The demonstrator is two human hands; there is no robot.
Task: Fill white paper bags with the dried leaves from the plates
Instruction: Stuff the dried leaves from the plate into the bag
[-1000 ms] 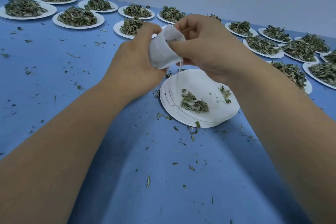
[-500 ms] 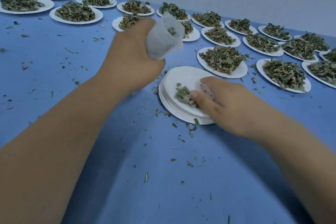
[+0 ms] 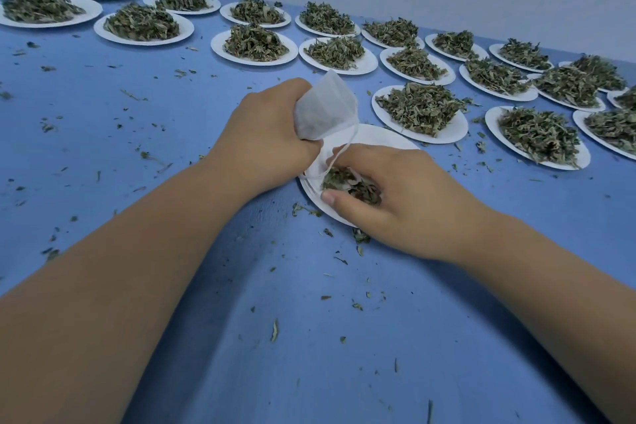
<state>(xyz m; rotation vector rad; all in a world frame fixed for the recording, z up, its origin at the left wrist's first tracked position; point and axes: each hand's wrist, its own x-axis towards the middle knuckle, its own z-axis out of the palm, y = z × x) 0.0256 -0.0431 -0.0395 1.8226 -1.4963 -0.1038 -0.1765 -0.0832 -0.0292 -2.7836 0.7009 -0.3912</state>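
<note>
Your left hand (image 3: 272, 141) grips one white paper bag (image 3: 325, 108) by its lower part, fingers wrapped round it, so the bag sticks up and to the right out of your fist, tilted, just above the far rim of the nearest plates. Its drawstring (image 3: 349, 143) hangs down from the bag to your right hand (image 3: 402, 196), which lies directly below and beside it. That hand's fingers and thumb are curled round a small clump of dried leaves (image 3: 344, 182) on the top plate of a stack of white plates (image 3: 382, 136); several rims show at the stack's left edge, though how many plates it holds cannot be told. The two hands are nearly touching over this stack. Beyond them, about nineteen heaped plates (image 3: 457, 131) stand in rows across the blue table (image 3: 137, 134), each carrying one mound of dried leaves, with those at the right edge partly cut off. Loose leaf bits (image 3: 274, 330) lie scattered over the table around your arms.
</note>
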